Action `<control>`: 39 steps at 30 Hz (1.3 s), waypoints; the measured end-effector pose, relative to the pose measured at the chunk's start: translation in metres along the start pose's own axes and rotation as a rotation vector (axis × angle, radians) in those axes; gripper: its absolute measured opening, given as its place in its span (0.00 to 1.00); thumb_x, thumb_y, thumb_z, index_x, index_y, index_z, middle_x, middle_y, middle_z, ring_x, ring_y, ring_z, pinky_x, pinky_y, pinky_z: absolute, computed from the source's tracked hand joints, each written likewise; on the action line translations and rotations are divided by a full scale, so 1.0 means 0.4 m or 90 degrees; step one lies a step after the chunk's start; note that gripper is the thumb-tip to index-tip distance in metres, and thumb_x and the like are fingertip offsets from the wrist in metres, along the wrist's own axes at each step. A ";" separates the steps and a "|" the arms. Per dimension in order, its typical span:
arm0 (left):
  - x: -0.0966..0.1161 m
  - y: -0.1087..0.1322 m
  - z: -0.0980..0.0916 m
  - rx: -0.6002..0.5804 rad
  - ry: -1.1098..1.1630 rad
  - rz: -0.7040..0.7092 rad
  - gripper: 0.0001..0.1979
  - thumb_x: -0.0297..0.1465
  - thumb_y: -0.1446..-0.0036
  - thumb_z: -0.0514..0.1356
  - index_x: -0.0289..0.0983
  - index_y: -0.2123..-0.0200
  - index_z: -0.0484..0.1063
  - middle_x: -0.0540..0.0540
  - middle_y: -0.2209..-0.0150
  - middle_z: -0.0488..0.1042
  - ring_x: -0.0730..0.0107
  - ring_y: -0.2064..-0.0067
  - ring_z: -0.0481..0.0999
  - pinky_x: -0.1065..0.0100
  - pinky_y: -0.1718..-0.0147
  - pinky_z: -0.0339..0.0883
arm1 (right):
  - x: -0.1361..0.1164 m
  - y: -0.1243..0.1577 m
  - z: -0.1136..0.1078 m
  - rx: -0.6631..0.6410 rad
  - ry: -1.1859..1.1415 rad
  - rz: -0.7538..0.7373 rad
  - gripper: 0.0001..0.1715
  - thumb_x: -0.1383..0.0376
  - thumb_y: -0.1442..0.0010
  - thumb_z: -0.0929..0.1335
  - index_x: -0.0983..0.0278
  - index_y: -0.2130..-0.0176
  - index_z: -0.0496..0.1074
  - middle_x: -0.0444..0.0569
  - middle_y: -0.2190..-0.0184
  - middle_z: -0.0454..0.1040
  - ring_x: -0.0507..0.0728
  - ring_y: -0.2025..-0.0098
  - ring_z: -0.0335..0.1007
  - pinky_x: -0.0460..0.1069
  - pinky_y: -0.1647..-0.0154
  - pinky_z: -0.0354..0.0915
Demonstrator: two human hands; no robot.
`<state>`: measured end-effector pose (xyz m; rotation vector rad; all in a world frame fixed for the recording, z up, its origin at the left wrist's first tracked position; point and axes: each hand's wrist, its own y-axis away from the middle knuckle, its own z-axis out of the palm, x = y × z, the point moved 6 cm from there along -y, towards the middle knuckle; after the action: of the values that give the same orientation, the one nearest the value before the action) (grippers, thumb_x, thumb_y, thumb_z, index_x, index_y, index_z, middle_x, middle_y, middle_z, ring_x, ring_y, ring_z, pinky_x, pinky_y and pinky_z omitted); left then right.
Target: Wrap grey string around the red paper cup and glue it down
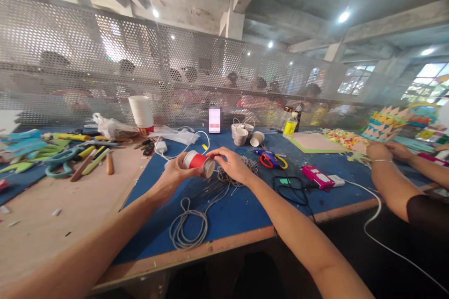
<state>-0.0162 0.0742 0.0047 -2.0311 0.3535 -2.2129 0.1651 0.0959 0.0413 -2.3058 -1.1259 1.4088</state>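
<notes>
A paper cup (195, 160) with a red band lies tipped on its side in my left hand (174, 171), its grey end facing right. That end looks wrapped in grey cord (209, 168). My right hand (229, 164) has its fingers curled in, the tips pressed on the corded end; its thumb is mostly hidden. Behind and below my right hand, a tangled pile of grey cord (242, 175) rests on the blue mat (224, 219). A looped coil of the cord (189, 230) lies nearer the table's front edge.
Cord-covered small cups (240, 135) stand farther back near a lit phone (214, 120). Scissors (271, 160) and a pink device (317, 177) with cables lie at right. Tools (66, 161) and stacked paper cups (141, 113) are at left. Another person's arms (389, 173) reach in at right.
</notes>
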 end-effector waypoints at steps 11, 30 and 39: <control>0.019 0.007 0.013 -0.049 0.013 -0.008 0.20 0.31 0.59 0.77 0.39 0.62 0.77 0.49 0.67 0.77 0.68 0.68 0.72 0.67 0.67 0.65 | 0.042 0.000 -0.005 -0.037 -0.028 0.060 0.08 0.62 0.33 0.66 0.63 0.58 0.74 0.46 0.61 0.78 0.54 0.57 0.74 0.50 0.51 0.66; 0.042 0.021 0.029 -0.064 0.013 -0.028 0.23 0.33 0.63 0.77 0.37 0.61 0.77 0.48 0.68 0.77 0.67 0.69 0.72 0.67 0.68 0.64 | 0.040 -0.003 0.003 -0.056 -0.080 0.095 0.17 0.53 0.32 0.66 0.64 0.61 0.70 0.46 0.64 0.75 0.54 0.60 0.71 0.51 0.52 0.66; 0.041 0.018 0.024 -0.065 0.014 -0.013 0.21 0.32 0.61 0.77 0.38 0.62 0.77 0.49 0.68 0.76 0.68 0.68 0.71 0.67 0.67 0.63 | 0.047 -0.001 0.005 -0.022 -0.023 0.058 0.12 0.56 0.31 0.64 0.62 0.60 0.68 0.43 0.66 0.73 0.54 0.63 0.69 0.49 0.56 0.64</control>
<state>-0.0085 0.0623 0.0195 -2.0706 0.4601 -2.2755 0.1680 0.1093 0.0279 -2.3926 -1.0771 1.4798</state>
